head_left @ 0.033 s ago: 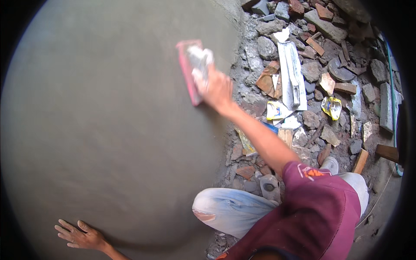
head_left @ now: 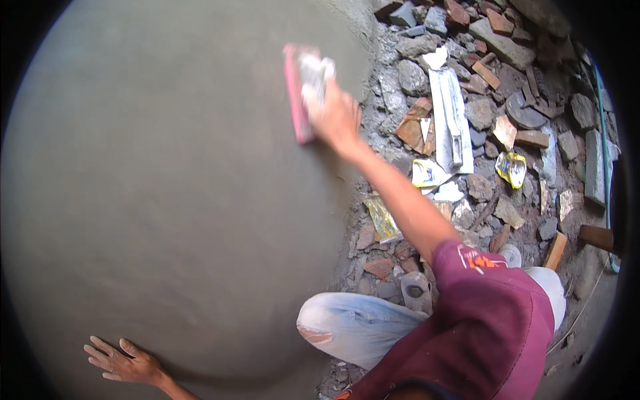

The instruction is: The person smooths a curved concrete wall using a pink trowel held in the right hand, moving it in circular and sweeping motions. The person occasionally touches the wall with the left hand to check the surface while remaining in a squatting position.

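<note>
My right hand (head_left: 337, 120) is closed round the pale, cement-smeared handle of a pink plastering float (head_left: 295, 100). The float's long face lies against a smooth grey plastered surface (head_left: 180, 187), close to where that surface meets the rubble. Slight motion blur softens the float and fingers, and the hand hides part of the handle. At the lower left, my left hand (head_left: 127, 361) rests on the same damp-looking plaster with its fingers spread and nothing in it.
Broken stones and brick pieces (head_left: 413, 77) cover the ground to the right. Among them lie a white strip (head_left: 445, 110), a crumpled yellow wrapper (head_left: 511, 169), a round grey disc (head_left: 525, 110) and wood offcuts (head_left: 555, 250). A greenish hose (head_left: 605, 147) runs along the far right. My bent knee (head_left: 327, 320) is beside the plaster.
My right hand and the float have shifted upward and slightly right across the plaster. The left hand stays in place.
</note>
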The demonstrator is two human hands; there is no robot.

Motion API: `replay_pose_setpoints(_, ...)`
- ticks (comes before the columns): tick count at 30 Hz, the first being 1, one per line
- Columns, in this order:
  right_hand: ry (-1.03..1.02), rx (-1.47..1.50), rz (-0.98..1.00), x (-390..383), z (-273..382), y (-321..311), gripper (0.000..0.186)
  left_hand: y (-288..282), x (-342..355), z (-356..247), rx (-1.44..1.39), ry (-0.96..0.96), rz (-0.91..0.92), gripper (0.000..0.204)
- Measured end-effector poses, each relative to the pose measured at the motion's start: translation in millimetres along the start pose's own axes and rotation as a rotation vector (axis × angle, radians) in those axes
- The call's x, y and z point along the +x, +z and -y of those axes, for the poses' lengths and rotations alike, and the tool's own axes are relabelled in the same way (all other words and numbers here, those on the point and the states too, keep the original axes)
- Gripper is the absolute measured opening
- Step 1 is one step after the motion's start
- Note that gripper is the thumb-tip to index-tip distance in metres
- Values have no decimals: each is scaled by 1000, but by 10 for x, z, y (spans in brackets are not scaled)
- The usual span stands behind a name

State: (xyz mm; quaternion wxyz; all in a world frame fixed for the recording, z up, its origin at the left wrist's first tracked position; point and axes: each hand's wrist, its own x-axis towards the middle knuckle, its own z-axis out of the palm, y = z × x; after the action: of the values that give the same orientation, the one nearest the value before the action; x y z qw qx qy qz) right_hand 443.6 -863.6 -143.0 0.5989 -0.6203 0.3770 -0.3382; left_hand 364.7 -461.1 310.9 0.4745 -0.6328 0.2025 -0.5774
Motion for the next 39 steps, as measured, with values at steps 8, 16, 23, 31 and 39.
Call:
replay_pose_setpoints(8, -391, 192, 23, -460, 961, 56, 68, 10, -100, -100, 13, -21, 20, 66)
replay_pose_setpoints(16, -244, 5, -152, 925, 1290, -264, 66, -48, 37, -228, -46, -30, -1, 66)
replay_pose_setpoints(23, -455, 36, -82, 173, 933, -2, 71, -339, -100, -242, 15, 37, -90, 60)
replay_pose_setpoints(31, -469, -79, -182, 419, 1974, 58, 66, -1365, -1605, -1481, -1196, 292, 370, 65)
replay_pose_setpoints(39, -451, -127, -141, 716, 2353, -156, 76, -1669, -2459, -2499, -1949, -817, 961, 84)
